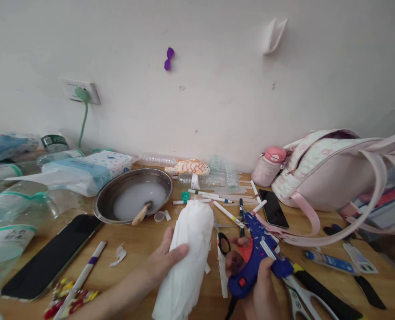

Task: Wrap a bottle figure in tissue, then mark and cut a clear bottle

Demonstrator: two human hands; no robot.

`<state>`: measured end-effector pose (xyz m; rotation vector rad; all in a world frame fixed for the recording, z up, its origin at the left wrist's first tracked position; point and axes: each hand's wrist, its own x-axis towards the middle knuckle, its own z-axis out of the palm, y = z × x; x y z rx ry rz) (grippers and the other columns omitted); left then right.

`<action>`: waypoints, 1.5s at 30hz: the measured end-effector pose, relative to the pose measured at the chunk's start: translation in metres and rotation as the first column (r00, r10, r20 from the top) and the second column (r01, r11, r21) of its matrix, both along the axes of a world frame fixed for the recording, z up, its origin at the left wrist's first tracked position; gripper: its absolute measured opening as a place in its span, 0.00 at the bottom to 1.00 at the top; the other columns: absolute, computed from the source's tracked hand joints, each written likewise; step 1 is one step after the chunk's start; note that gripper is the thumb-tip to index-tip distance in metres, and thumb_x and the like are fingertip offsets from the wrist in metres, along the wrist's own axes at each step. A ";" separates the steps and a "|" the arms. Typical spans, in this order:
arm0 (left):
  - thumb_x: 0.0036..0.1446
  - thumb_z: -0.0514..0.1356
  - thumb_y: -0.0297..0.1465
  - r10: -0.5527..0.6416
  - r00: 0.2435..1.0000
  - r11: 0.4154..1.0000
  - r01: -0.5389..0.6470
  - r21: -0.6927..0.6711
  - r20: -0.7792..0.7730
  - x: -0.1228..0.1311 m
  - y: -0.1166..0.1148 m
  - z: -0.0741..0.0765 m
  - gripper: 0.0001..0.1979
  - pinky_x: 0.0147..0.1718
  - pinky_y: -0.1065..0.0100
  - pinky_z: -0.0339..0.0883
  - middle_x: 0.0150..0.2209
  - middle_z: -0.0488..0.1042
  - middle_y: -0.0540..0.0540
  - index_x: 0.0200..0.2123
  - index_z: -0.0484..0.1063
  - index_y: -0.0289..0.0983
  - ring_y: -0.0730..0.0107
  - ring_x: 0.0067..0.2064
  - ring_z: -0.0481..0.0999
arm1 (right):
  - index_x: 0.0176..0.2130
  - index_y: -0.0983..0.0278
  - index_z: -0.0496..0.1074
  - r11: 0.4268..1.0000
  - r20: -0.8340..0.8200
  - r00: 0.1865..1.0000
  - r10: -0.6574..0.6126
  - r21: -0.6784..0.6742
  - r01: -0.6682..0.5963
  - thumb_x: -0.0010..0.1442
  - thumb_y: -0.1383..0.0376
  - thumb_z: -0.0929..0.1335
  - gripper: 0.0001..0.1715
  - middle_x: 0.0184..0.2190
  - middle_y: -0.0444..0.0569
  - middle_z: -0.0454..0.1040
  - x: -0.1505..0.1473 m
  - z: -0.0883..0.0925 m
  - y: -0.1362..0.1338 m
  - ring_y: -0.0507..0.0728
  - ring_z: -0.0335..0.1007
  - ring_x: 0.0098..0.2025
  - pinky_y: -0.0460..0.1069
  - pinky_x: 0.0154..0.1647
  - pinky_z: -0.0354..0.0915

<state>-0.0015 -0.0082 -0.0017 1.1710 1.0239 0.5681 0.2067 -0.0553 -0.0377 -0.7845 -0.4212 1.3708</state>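
White roll [187, 258]: long axis forward, perhaps upward-tilted.

Main Lane Is Opening Between Nine and Ten

Counting from the white bundle [191, 258], with twelve toward the wall, bare tabletop [137, 240] is offering a pass at nine to ten, where a paper scrap [119, 255] is lying. The black phone [52, 255] is covering nine farther out; the steel bowl [106, 193] is blocking half past ten. Markers [215, 196] are cluttering twelve to one. The bag [331, 182] is standing tall at two, its strap [314, 241] looping low. The glue gun [259, 253] is filling three, and black-handled scissors [219, 242] are narrowing the gap toward it.
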 end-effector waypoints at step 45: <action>0.54 0.52 0.56 0.044 0.998 0.993 -0.037 0.111 -0.053 0.007 0.010 -0.024 0.34 0.32 0.66 0.64 0.43 0.74 0.45 0.53 0.44 0.42 0.64 0.34 0.72 | 0.27 0.65 0.74 0.949 0.283 0.906 0.315 -0.075 -0.307 0.48 0.39 0.71 0.31 0.23 0.44 0.72 -0.001 0.004 -0.020 0.44 0.61 0.14 0.41 0.15 0.54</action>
